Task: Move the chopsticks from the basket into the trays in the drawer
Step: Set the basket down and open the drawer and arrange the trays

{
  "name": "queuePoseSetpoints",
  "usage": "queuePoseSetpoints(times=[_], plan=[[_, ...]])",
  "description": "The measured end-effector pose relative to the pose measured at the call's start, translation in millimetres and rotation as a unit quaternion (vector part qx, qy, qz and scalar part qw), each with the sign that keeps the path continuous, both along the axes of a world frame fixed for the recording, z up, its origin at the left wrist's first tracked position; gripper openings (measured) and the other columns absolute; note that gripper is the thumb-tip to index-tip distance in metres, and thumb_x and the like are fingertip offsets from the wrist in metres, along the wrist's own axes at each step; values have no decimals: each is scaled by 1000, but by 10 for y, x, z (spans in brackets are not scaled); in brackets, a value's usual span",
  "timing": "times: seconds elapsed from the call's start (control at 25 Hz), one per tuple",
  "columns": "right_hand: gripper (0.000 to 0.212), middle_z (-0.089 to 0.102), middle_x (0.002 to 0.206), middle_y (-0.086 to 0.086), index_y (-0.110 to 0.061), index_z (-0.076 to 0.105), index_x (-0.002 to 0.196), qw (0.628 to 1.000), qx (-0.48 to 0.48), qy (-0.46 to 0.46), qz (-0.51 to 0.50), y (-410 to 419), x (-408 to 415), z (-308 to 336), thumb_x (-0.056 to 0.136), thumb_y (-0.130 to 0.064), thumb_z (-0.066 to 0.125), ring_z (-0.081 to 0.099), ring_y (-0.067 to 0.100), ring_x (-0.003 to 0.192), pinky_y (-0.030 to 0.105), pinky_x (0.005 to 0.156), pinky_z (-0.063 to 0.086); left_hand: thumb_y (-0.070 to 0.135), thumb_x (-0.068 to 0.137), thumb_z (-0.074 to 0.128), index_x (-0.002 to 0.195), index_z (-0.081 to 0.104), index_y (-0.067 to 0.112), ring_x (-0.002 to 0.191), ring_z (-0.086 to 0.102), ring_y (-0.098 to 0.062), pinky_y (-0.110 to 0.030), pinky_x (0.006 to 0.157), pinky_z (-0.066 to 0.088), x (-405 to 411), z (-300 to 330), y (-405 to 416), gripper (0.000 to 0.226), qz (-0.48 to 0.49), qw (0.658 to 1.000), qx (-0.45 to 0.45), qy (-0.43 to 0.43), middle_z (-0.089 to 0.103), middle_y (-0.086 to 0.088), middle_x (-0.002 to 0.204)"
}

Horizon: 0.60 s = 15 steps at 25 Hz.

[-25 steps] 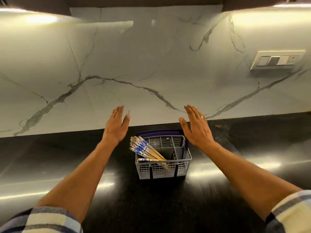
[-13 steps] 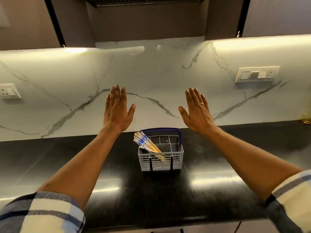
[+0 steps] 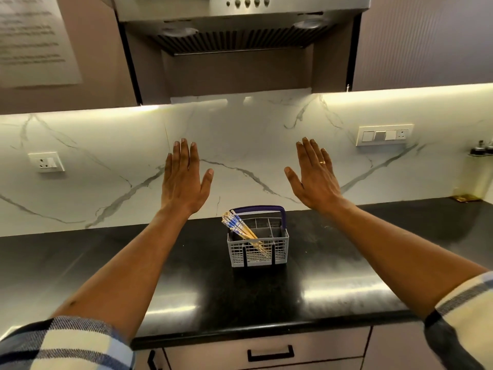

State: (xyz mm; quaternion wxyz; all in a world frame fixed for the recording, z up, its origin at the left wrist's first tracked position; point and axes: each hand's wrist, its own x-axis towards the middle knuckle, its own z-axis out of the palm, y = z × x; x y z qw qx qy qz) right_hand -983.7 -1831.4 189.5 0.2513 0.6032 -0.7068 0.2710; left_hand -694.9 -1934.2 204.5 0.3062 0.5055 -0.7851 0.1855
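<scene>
Drawer front (image 3: 269, 352) at 6 o'clock: cut by bottom edge, only top strip and black handle (image 3: 270, 353) show; shut, so inside hidden. Chopsticks (image 3: 241, 231): lower ends behind basket (image 3: 257, 252) mesh, count unreadable. Paper sheet (image 3: 34, 38) at 10 o'clock: text blurred, left side cut off. Small dark items (image 3: 482, 149) at 3 o'clock: cropped by right edge, too small to identify. Both sleeves (image 3: 66, 345) cut by bottom corners. Hood (image 3: 240, 12) top cropped at 12.

Head-worn view faces forward and down, near the countertop (image 3: 266, 295).
</scene>
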Motion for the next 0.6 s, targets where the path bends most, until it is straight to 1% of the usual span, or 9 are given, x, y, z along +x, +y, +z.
queuePoseSetpoints(times=[0.08, 0.16, 0.32, 0.44, 0.6], plan=[[76, 3, 166, 10, -10, 8, 157, 1000, 0, 3, -8, 130, 96, 29, 98, -56, 19, 0, 23, 153, 40, 123, -2, 51, 100, 26, 155, -6, 11, 152, -11, -26, -40, 123, -3, 88, -5, 109, 76, -9, 1000, -4, -4, -11, -12, 164], [76, 3, 166, 10, -9, 7, 157, 1000, 16, 1, -4, 247, 228, 18, 99, -56, 20, 0, 23, 153, 41, 124, -1, 51, 100, 26, 155, -6, 10, 152, -11, -26, -41, 124, -2, 198, -27, 206, 76, -20, 1000, 9, -8, -11, -12, 164], [77, -1, 166, 9, -10, 4, 157, 999, 36, 1, -10, 467, 432, -179, 98, -58, 19, -3, 22, 153, 41, 124, -3, 52, 100, 25, 155, -7, 11, 151, -11, -25, -41, 124, -2, 378, -240, 407, 76, -27, 999, 26, 2, -12, -12, 164], [78, 0, 166, 9, -10, 4, 157, 999, 52, 2, -17, 577, 518, -325, 98, -58, 18, -3, 23, 153, 40, 124, -4, 53, 100, 24, 155, -7, 10, 151, -10, -25, -40, 123, -1, 424, -407, 517, 76, -31, 999, 41, -6, -11, -13, 163], [77, -1, 166, 8, -11, 3, 158, 996, 89, -20, 1, 702, 621, -612, 99, -58, 22, -4, 22, 153, 40, 125, -2, 52, 100, 25, 155, -8, 11, 151, -10, -24, -39, 123, 0, 407, -803, 643, 76, -52, 993, 101, 13, -11, -11, 164]])
